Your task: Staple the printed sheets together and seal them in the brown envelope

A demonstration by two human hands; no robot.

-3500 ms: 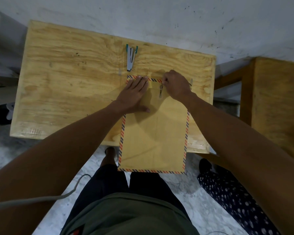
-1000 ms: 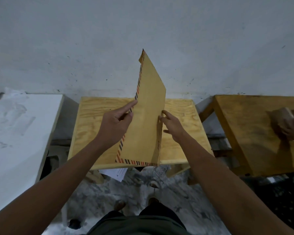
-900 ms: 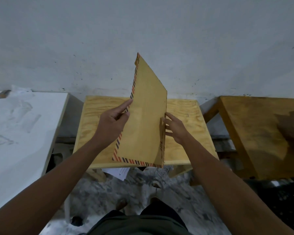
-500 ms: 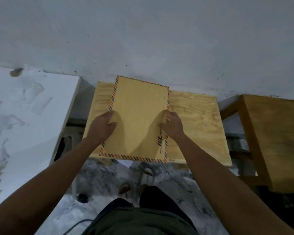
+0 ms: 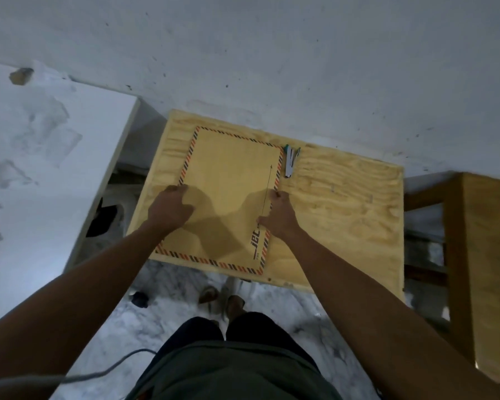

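Left hand (image 5: pixel 171 207) curled over the left edge of the brown envelope (image 5: pixel 231 194), fingers bent down onto it; right hand (image 5: pixel 277 216) on the right edge, fingers drawn together and thumb pressed near the striped border. Whether either hand pinches the edge or just presses it flat — can't tell from this angle.

Envelope lies flat on the wooden tabletop (image 5: pixel 344 203), plain printed side up, near edge about level with the tabletop's front. No flap shows on this face, and no printed sheets are in sight anywhere, so likely they are stapled and already inside, though that can't be checked. Stapler (image 5: pixel 290 163) lies just beside the envelope's far right corner, untouched.

Judged progress: late stage — stapling and loading look done. Left: confirm the seal on the hidden underside, then let go.
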